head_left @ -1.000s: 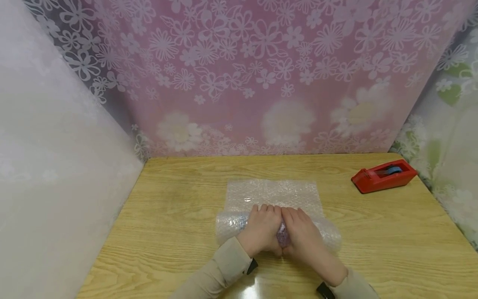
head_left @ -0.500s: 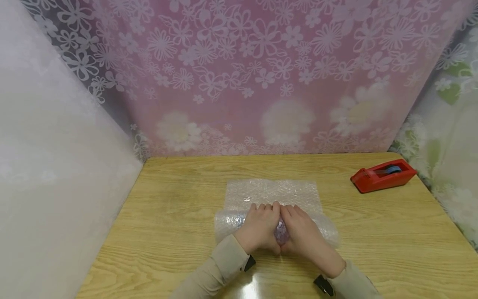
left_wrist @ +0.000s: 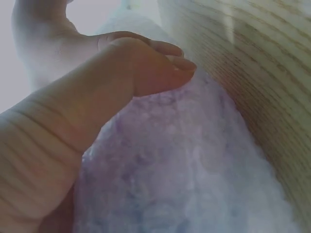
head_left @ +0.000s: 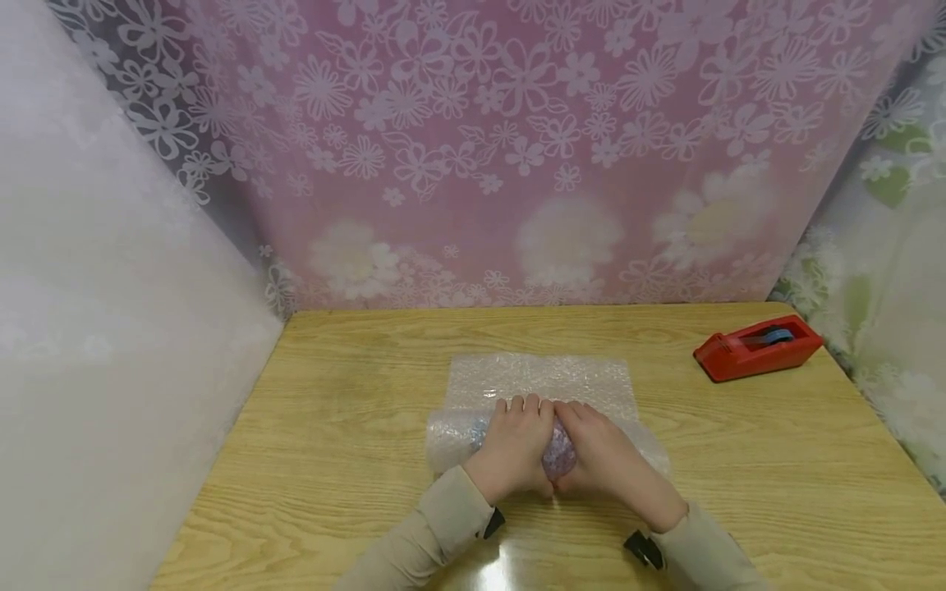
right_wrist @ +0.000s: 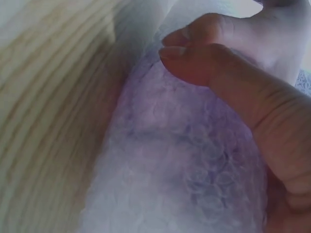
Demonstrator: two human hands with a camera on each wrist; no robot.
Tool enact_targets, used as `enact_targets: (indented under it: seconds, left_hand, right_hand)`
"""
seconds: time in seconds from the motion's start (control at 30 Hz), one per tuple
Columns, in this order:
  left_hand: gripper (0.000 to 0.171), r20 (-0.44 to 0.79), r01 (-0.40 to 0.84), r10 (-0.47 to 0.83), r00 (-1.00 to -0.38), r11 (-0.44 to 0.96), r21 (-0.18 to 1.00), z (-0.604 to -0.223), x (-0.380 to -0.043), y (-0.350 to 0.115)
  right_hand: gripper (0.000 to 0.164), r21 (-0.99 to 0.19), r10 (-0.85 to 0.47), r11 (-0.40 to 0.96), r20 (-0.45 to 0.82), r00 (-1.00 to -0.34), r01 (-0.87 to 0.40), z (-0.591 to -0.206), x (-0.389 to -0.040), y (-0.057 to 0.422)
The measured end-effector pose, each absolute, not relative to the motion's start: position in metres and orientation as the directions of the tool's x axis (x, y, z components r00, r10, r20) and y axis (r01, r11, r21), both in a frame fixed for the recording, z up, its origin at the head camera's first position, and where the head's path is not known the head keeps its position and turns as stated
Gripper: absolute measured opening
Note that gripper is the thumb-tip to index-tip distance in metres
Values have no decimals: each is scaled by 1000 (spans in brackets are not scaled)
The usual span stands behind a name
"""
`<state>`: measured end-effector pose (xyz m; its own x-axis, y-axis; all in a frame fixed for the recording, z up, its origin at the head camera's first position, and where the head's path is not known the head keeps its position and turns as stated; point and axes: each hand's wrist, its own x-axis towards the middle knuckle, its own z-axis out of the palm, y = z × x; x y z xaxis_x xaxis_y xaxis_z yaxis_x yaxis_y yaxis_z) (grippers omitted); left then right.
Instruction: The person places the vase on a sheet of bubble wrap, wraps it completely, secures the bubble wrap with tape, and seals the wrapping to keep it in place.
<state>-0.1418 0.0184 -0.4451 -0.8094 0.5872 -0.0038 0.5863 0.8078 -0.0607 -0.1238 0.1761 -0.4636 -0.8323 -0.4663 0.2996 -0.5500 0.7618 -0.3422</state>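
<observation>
A roll of bubble wrap (head_left: pixel 448 439) lies across the table, with something purplish showing through its layers; what is inside cannot be made out. Behind the roll, a flat stretch of the same sheet spreads on the wood. My left hand (head_left: pixel 515 447) grips the roll just left of its middle, thumb on the near side and fingers over the top. Close beside it, my right hand (head_left: pixel 602 451) grips the roll in the same way. In the left wrist view the two thumbs meet on the bubble wrap (left_wrist: pixel 184 160). The right wrist view shows the roll's near side too.
A red tape dispenser (head_left: pixel 760 348) with a blue-cored roll of tape stands at the table's far right corner. The wooden table (head_left: pixel 332 394) is bounded by a pink floral curtain (head_left: pixel 473 205) behind and pale sheets at both sides.
Both hands stay on the roll and shift only slightly; the gap between them widens a little, showing more of the purplish part. The tape dispenser stays put.
</observation>
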Motion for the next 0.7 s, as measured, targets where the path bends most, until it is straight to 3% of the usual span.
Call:
enact_targets:
  seconds: [0.37,0.7]
  left_hand:
    - [101,0,576,576,-817,817,10,-447,-143,18]
    - [102,-33,569,571,-821,821,48,-448,-145,16]
  right_hand:
    - [87,-456,-506,729,143,-851,-510,-457,-134,181]
    - [84,-516,-587,674,60,-808,-528,-449,-142,186]
